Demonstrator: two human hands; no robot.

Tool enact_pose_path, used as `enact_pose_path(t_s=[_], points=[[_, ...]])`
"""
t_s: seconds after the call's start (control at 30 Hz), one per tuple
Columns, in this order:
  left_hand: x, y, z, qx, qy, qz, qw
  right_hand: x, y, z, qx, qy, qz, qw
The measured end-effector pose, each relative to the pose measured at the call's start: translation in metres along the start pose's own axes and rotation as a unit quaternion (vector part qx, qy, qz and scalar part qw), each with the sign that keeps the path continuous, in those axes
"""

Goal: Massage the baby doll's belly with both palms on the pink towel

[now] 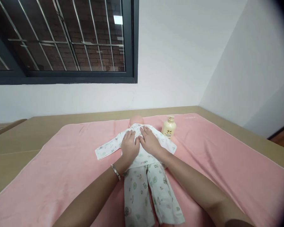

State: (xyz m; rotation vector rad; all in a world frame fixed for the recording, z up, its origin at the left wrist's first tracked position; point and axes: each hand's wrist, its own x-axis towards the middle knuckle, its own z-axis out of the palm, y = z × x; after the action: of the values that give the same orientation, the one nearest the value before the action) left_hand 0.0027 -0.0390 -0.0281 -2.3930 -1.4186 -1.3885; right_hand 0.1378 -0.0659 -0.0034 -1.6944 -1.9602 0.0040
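Note:
A baby doll point(136, 120) in white patterned top and trousers point(142, 189) lies on its back on a pink towel point(68, 170), head toward the far wall. My left hand point(129, 147) rests flat on the doll's chest, fingers spread; a silver bangle circles that wrist. Beside it, my right hand point(150, 141) also lies palm down on the chest, fingers pointing toward the head. Both hands touch the top and grip nothing. The doll's sleeves spread out to either side.
A cream pump bottle point(168, 127) stands upright on the towel just right of the doll's head. The towel covers a tan table point(19, 138) set in a corner of white walls. A dark barred window is at upper left.

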Motion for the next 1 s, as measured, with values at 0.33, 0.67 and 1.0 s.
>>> enact_pose_path(t_s=[0.33, 0.67, 1.0], points=[[0.003, -0.01, 0.006, -0.014, -0.047, -0.024, 0.999, -0.019, -0.026, -0.006, -0.111, 0.019, -0.015, 0.994], [0.001, -0.011, 0.003, -0.011, -0.08, -0.067, 0.995, 0.0, -0.004, -0.007, 0.048, -0.01, -0.02, 0.999], [-0.008, -0.019, 0.003, -0.101, -0.004, -0.113, 0.988, -0.001, -0.005, -0.006, 0.053, 0.103, -0.028, 0.993]])
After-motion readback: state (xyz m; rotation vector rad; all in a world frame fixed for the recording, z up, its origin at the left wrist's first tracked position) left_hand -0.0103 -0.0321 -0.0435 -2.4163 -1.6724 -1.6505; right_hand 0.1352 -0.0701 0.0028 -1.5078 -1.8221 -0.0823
